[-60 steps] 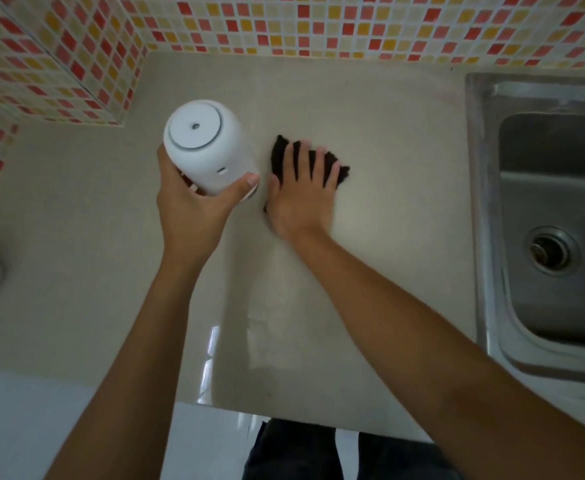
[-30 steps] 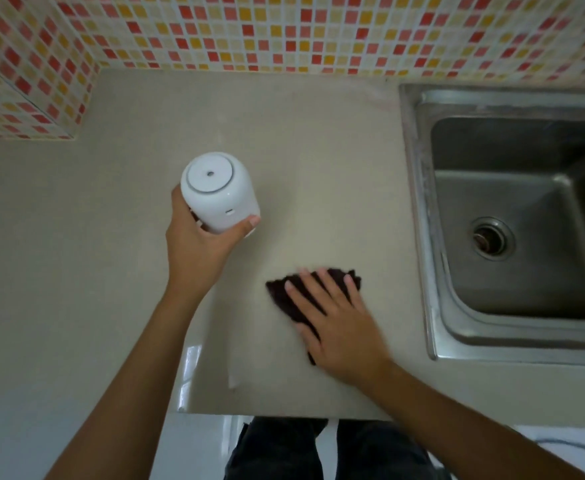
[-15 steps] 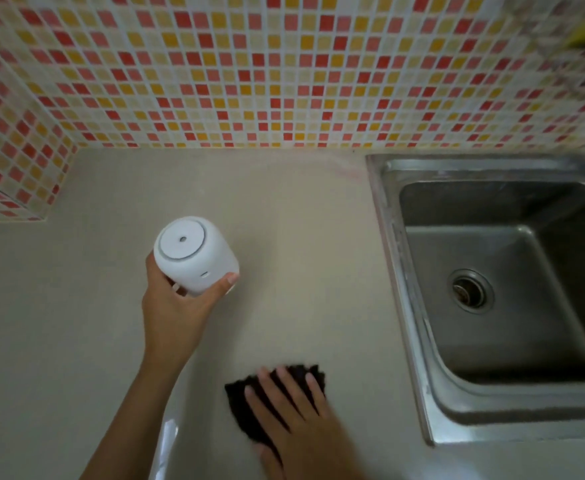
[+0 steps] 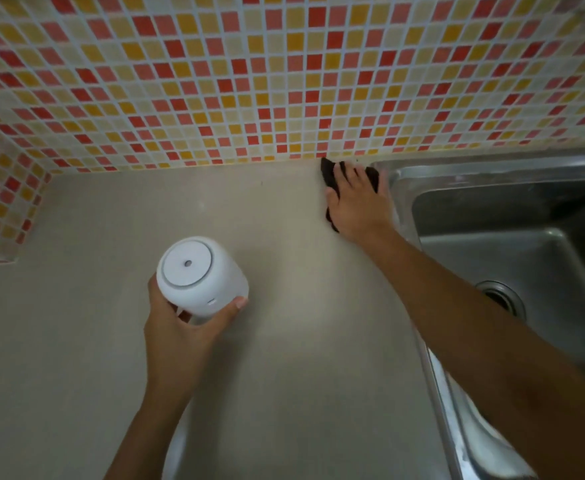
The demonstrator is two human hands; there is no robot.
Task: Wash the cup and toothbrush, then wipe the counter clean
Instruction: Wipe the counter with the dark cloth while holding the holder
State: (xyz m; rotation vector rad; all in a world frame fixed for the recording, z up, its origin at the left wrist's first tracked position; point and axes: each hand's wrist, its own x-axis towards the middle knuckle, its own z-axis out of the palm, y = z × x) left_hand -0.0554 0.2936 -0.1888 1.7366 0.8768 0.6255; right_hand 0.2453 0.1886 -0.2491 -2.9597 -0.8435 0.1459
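My left hand [image 4: 180, 329] grips a white round container [image 4: 199, 277] and holds it lifted above the beige counter [image 4: 284, 341]. Its flat end with a small centre hole faces me. My right hand [image 4: 357, 202] lies flat, fingers spread, on a dark cloth [image 4: 329, 174] and presses it onto the counter at the back, where the tiled wall meets the sink's left rim. Most of the cloth is hidden under the hand. No toothbrush is in view.
A steel sink [image 4: 512, 258] with a drain [image 4: 502, 299] fills the right side. A red, orange and cream mosaic wall [image 4: 284, 81] runs along the back and wraps round the left corner [image 4: 4, 202].
My right hand slid the cloth from the counter's front edge to the back wall beside the sink. My left hand kept the white container raised.
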